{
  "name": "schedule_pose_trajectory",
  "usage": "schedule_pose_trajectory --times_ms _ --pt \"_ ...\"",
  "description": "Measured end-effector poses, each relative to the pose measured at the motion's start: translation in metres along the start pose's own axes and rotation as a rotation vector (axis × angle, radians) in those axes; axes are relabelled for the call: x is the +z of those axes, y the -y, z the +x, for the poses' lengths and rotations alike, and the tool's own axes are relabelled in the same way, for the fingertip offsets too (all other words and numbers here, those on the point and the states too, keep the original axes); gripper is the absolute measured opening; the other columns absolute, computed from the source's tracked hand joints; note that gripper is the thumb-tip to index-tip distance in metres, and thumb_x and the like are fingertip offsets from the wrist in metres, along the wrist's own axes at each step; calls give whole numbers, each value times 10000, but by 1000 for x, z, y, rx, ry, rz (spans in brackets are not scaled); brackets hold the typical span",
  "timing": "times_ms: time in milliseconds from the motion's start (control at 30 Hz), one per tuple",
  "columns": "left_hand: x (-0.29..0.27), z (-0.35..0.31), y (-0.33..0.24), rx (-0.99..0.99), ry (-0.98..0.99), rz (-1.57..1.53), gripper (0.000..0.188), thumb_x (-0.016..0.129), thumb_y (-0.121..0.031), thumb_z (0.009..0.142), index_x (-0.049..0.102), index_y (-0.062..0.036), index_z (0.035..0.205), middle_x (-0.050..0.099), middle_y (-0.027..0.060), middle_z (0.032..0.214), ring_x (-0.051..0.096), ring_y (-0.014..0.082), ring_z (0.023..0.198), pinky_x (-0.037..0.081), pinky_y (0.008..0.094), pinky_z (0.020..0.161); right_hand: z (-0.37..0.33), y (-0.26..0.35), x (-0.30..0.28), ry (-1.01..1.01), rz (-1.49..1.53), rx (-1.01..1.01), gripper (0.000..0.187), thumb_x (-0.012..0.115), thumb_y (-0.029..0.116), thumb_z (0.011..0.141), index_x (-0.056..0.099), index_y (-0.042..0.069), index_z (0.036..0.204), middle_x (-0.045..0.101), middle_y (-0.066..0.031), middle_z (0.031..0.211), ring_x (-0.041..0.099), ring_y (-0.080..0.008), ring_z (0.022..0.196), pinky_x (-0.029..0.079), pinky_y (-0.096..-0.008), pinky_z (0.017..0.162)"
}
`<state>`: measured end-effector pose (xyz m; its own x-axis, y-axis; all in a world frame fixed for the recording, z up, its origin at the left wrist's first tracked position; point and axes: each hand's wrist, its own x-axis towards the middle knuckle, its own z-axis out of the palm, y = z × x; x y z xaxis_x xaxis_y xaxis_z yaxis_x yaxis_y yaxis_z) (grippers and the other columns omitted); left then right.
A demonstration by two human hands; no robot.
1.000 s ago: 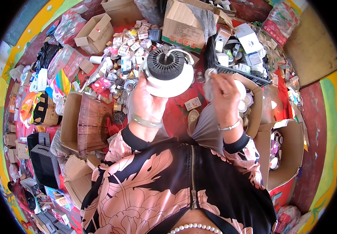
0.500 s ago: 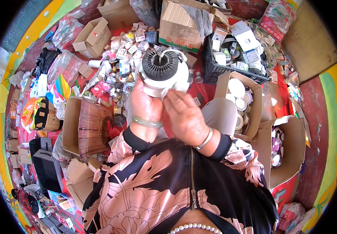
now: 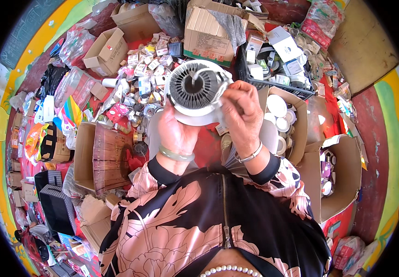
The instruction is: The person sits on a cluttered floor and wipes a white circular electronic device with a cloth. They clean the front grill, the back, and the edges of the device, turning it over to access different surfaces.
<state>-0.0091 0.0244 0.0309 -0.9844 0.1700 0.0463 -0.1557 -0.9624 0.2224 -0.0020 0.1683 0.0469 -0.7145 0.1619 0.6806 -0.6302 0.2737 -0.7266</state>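
Observation:
A round white downlight (image 3: 181,104) with a dark finned heat sink is held up in front of me, its finned back facing me. My left hand (image 3: 175,129) grips it from below at its left side, fingers hidden behind the housing. A whitish cable (image 3: 208,71) curves over the fins to the right rim. At that rim, the fingers of my right hand (image 3: 243,111) are bent and closed together. A pale, blurred patch shows beside the fingertips; what they pinch I cannot make out.
Small boxes and lamp parts (image 3: 146,76) lie heaped beyond my left hand. A black crate (image 3: 273,85) of boxes stands far right, with a carton (image 3: 301,134) of round white lamps nearer. Another open carton (image 3: 347,184) sits at right, and an open carton (image 3: 85,152) at left.
My right hand has moved from the downlight's lower front up to its right rim. The downlight has tilted, so its finned back faces me more fully.

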Motion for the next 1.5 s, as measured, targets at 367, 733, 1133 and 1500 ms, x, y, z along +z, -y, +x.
schedule_pose_trajectory --times_ms 367,733,1133,1500 --pt "-23 -3 -19 39 302 98 479 423 -286 939 386 22 1305 477 168 1296 472 309 1188 345 465 1036 -2 8 -45 8 66 176 102 578 -42 827 597 18 906 595 -49 929 574 -144 827 465 -251 713" --pt "-28 -26 -26 -155 193 379 484 470 -287 937 421 72 1259 544 159 1192 537 252 1095 432 396 940 -21 -2 -51 198 843 932 220 658 54 819 640 -21 1025 672 -46 885 614 -90 748 495 -220 676" --pt "-11 -34 -19 -457 261 1010 436 490 -327 941 566 62 1123 606 33 916 523 86 837 412 234 743 0 32 -43 514 8 569 140 677 53 771 680 6 903 618 -44 653 521 -32 583 423 -230 507" --pt "-20 -1 -36 -474 514 1362 373 497 -290 946 591 49 1070 605 39 928 520 90 884 410 251 808 -2 -1 -54 707 3 599 125 655 104 799 656 -1 867 571 -30 593 475 -54 523 400 -250 473"
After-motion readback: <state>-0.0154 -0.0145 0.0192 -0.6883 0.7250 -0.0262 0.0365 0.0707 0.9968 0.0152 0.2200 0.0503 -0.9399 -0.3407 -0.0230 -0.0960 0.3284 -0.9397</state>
